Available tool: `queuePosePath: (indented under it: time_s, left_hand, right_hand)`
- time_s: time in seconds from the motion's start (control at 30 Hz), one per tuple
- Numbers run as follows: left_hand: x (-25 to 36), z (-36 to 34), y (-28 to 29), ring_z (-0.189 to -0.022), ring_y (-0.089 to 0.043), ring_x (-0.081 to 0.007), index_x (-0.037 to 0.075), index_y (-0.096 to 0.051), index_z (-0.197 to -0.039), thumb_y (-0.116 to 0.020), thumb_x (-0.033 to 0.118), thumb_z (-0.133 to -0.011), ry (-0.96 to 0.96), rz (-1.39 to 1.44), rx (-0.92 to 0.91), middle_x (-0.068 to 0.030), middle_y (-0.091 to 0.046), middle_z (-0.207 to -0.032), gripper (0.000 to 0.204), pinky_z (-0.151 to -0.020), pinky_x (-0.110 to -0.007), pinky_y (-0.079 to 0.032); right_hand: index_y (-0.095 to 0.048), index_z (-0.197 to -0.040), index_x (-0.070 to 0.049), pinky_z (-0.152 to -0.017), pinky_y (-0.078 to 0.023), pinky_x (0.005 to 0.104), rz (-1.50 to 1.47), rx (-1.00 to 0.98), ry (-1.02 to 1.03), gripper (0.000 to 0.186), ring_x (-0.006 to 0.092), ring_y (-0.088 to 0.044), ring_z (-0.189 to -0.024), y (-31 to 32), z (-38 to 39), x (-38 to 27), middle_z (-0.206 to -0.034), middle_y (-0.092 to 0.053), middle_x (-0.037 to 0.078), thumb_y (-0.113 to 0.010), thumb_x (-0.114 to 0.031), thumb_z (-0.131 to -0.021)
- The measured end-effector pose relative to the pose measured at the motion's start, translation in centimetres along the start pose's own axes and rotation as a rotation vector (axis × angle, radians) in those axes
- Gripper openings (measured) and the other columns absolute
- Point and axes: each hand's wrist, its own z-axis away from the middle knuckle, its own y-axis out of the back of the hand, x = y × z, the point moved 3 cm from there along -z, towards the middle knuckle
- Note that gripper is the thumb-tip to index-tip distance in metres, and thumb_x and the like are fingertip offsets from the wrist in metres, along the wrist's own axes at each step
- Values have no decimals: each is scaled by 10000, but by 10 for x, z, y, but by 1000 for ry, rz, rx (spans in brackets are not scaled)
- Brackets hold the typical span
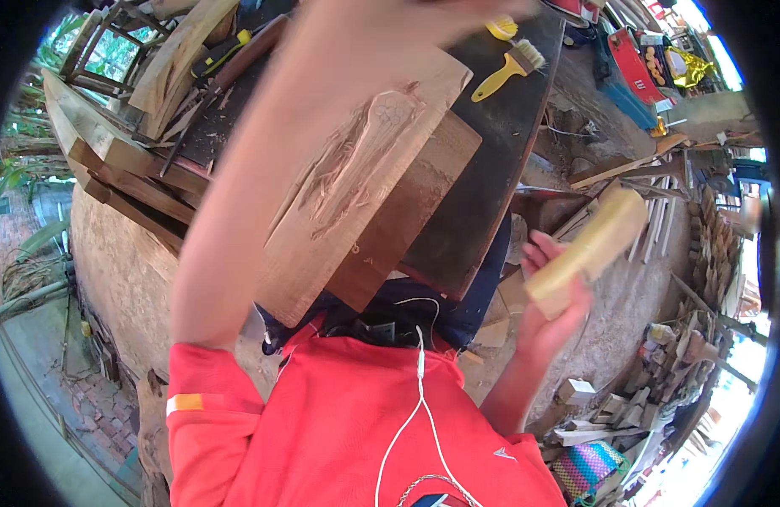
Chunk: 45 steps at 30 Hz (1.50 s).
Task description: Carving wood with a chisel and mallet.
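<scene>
A pale wooden block (594,245), long and thick, is gripped in my right hand (552,291), which is raised off to the right of the bench. My left arm reaches up across the bench, and my left hand (398,24) is smeared by motion at the top edge, its fingers unclear. Under that arm lies a thick wooden board (322,266) with a rough carved hollow and curled shavings in it. Beneath the board is a darker brown plank (432,182). A yellow-handled brush (501,72) rests on the dark bench top (458,232) beyond the boards.
Long timber pieces (128,156) and a yellow-black handled tool (221,55) are at the far left. A red box (633,63) stands at the far right. Wood scraps (635,406) and a woven basket (589,467) lie on the ground at right. White earphone cords (420,363) hang over my red shirt.
</scene>
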Motion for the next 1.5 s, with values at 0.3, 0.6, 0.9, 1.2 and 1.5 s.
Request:
queuePosePath:
  time_s: [0.3,0.6,0.9,1.2,1.5]
  left_hand:
    - [-157,191,65,-782,-567,-59,-6,-708,-1049,-682,127,-896,248,-193,393,-12,-675,-897,204,-720,-244,-466]
    - [-98,164,0,-729,-599,-150,60,-570,-1050,-850,289,-789,-409,-284,220,-32,-571,-882,446,-661,-304,-487]
    - [-80,118,-50,-729,-604,-154,170,-636,-1041,-734,280,-767,-1131,-456,89,9,-555,-832,311,-726,-316,-468]
    - [-143,219,55,-842,-649,-210,5,-701,-1054,-654,-42,-716,98,-279,499,-112,-667,-914,344,-736,-299,-495]
    - [-171,259,33,-863,-643,-188,33,-705,-1162,-658,-1,-763,407,-96,225,-127,-704,-956,403,-800,-296,-491]
  right_hand:
    - [-383,-1469,93,-1196,-293,436,136,-482,-188,642,342,-394,-1438,-97,26,24,-1546,-394,246,-497,-229,-925]
    - [-524,-1303,17,-973,-465,340,33,-390,-155,417,193,-595,-1077,-84,41,18,-1199,-617,104,-570,-199,-948]
    - [-516,-1253,7,-1000,-463,415,-56,-193,-54,574,276,-606,-1127,-33,47,13,-1257,-602,199,-578,-431,-886]
    - [-426,-1424,77,-1215,-239,430,200,-422,-153,641,321,-324,-1481,-107,53,23,-1581,-343,230,-535,-295,-914]
    - [-432,-1462,-26,-973,-377,269,215,-493,-325,598,115,-479,-1138,-145,65,24,-1232,-535,41,-530,-276,-929]
